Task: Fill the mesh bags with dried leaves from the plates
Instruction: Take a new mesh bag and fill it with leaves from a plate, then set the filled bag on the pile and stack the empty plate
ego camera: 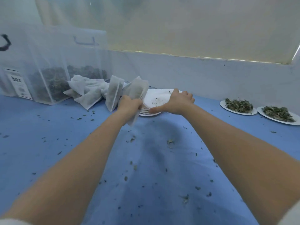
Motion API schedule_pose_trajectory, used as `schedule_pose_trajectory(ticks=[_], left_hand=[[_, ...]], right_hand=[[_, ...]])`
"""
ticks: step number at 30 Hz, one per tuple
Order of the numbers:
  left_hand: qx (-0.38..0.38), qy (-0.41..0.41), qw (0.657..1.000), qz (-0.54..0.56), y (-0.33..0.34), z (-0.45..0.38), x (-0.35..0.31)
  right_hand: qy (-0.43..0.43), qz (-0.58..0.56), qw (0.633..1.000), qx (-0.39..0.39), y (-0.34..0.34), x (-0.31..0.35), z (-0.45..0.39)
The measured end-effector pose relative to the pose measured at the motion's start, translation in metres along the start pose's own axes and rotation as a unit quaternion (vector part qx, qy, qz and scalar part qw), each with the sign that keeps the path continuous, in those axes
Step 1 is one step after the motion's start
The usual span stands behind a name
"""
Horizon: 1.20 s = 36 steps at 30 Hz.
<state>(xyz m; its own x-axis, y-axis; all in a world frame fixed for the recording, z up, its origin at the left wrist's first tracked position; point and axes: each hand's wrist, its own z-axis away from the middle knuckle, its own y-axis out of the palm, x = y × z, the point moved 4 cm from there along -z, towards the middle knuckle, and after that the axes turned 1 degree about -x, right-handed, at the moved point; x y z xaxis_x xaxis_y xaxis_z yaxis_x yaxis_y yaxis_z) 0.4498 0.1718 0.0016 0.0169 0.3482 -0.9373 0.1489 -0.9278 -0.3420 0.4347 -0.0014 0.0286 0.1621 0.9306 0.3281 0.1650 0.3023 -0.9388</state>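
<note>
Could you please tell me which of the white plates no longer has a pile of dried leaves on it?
The top plate of the stack under the right hand: it holds only crumbs, while the two plates at far right still carry leaf piles.

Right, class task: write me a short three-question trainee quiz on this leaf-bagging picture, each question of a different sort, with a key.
1. True or false: the left hand grips a mesh bag.
2. How many plates still heaped with dried leaves lie at the far right of the blue cloth?
3. Multiple choice: the right hand rests on
A. a clear storage box
B. the top plate of the stack of emptied plates
C. a heaped plate

Key
1. True.
2. Two: the nearer-left plate and the one at the edge.
3. B; only crumbs remain on that plate.
</note>
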Motion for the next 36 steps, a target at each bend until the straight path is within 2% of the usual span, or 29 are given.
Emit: schedule_pose_trajectory(ticks=[7,12,17,20,24,30,36], left_hand=[[-0.046,0.007,0.995,-0.085,0.007,-0.094,0.016],[-0.076,0.062,0.971,-0.216,-0.001,-0.132,0.025],[-0.117,0.037,0.945,-0.303,0.0,-0.136,0.045],[-0.12,-0.005,0.939,-0.322,-0.004,-0.124,0.044],[-0.096,-0.041,0.942,-0.319,-0.008,-0.093,0.029],[-0.062,0.043,0.971,-0.226,0.002,-0.005,-0.005],[0.01,0.083,0.98,-0.178,0.028,0.091,-0.035]], right_hand=[[-0.012,0.019,1.0,0.008,0.023,0.012,-0.078],[-0.034,0.022,0.999,0.025,0.042,0.029,-0.11],[-0.063,0.043,0.997,0.011,0.062,0.03,-0.109],[-0.107,0.068,0.992,-0.017,0.06,0.032,-0.098],[-0.135,0.072,0.988,-0.002,0.05,0.037,-0.066],[-0.16,0.045,0.986,-0.01,0.014,0.033,0.016],[-0.129,0.019,0.991,-0.008,-0.031,-0.021,0.099]])
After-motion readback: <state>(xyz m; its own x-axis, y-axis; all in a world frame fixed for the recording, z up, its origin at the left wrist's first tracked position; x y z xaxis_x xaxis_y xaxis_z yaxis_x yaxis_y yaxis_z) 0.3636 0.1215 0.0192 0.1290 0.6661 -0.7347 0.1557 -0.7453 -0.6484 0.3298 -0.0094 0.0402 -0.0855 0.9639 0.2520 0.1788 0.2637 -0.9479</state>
